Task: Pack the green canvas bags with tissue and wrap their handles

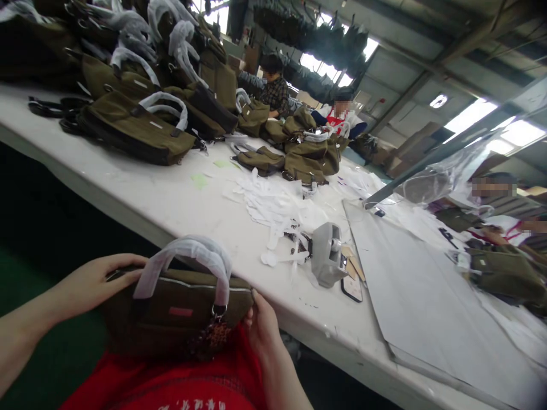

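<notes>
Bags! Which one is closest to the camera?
The olive bag held between left hand and right hand; the other bags are farther off, past the near edge of the table.

Head view, forward and down, olive bag (166, 327) near

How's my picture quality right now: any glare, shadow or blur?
Head view: upper-right windows blown out white; head view: the held bag has its lower front sunk in shadow; head view: the table slants across the frame; head view: the far-right bag looks soft.
</notes>
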`<move>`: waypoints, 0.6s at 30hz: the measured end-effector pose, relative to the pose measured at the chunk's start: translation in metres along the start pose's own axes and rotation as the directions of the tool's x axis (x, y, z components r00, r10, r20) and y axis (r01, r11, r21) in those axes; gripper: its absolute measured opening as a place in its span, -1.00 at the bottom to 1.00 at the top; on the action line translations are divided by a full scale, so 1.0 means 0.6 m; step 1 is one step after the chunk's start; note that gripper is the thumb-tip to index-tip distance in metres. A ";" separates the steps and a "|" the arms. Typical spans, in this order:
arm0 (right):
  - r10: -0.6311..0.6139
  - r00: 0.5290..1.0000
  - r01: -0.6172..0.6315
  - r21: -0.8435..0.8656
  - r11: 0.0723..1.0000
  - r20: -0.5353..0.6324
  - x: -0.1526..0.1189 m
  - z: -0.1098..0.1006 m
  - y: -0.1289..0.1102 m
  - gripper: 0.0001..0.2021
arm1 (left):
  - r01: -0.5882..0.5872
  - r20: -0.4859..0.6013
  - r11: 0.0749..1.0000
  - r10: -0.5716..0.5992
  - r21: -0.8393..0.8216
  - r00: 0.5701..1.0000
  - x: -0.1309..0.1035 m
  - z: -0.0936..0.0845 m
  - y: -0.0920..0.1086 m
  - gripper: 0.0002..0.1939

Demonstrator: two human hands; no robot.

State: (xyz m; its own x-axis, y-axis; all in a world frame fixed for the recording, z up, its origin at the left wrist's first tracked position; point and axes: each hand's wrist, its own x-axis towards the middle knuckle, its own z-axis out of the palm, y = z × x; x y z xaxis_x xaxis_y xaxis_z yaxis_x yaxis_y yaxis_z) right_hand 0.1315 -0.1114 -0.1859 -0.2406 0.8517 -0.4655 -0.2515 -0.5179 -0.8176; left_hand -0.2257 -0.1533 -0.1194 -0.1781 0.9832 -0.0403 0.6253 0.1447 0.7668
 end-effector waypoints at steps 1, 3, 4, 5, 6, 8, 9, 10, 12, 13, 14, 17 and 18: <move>-0.104 0.993 0.092 -0.174 0.980 -0.061 -0.007 -0.003 -0.004 -0.65 | -0.012 0.036 1.000 0.011 0.023 0.999 0.007 -0.004 0.006 -0.65; -0.307 0.949 0.232 -0.500 0.835 -0.073 -0.024 -0.006 -0.019 -0.69 | -0.035 0.047 0.999 0.036 -0.020 0.998 0.013 -0.005 0.026 -0.67; -0.378 0.925 0.279 -0.624 0.730 -0.029 -0.034 -0.006 -0.029 -0.73 | -0.045 0.059 0.996 0.050 -0.080 0.997 0.014 -0.003 0.038 -0.67; -0.447 0.894 0.322 -0.724 0.610 0.022 -0.042 -0.004 -0.040 -0.74 | -0.053 0.074 0.989 0.064 -0.141 0.995 0.012 0.001 0.052 -0.67; -0.523 0.849 0.361 -0.806 0.470 0.075 -0.051 0.000 -0.051 -0.74 | -0.063 0.070 0.981 0.077 -0.186 0.995 0.010 0.006 0.066 -0.66; -0.659 0.732 0.436 -0.862 0.258 0.173 -0.064 0.012 -0.074 -0.74 | -0.112 -0.014 0.971 0.111 -0.212 0.994 0.002 0.018 0.092 -0.65; -0.714 0.666 0.483 -0.854 0.193 0.215 -0.069 0.020 -0.085 -0.74 | -0.158 -0.087 0.967 0.143 -0.200 0.986 -0.003 0.024 0.104 -0.65; -0.753 0.604 0.535 -0.833 0.141 0.261 -0.074 0.031 -0.095 -0.75 | -0.215 -0.168 0.960 0.186 -0.181 0.968 -0.009 0.031 0.114 -0.65; -0.773 0.525 0.641 -0.763 0.083 0.356 -0.081 0.055 -0.113 -0.77 | -0.329 -0.294 0.937 0.283 -0.118 0.913 -0.021 0.045 0.129 -0.67; -0.763 0.505 0.685 -0.726 0.070 0.403 -0.083 0.069 -0.120 -0.77 | -0.368 -0.320 0.928 0.332 -0.058 0.887 -0.026 0.051 0.134 -0.70; -0.747 0.492 0.718 -0.694 0.059 0.446 -0.084 0.082 -0.125 -0.77 | -0.394 -0.328 0.919 0.378 0.019 0.865 -0.031 0.057 0.138 -0.74; -0.722 0.481 0.726 -0.688 0.008 0.498 -0.079 0.115 -0.132 -0.79 | -0.382 -0.325 0.896 0.439 0.227 0.838 -0.038 0.069 0.142 -0.82; -0.725 0.481 0.706 -0.708 -0.014 0.493 -0.075 0.123 -0.132 -0.81 | -0.361 -0.327 0.897 0.431 0.254 0.841 -0.038 0.072 0.142 -0.83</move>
State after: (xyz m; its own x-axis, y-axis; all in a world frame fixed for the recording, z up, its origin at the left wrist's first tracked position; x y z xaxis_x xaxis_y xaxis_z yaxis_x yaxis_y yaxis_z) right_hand 0.0931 -0.1147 -0.0754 -0.3960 0.7456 0.5360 0.4976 0.6648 -0.5571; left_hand -0.1356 -0.1586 -0.0806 -0.1292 0.8527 0.5061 0.8183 -0.1965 0.5401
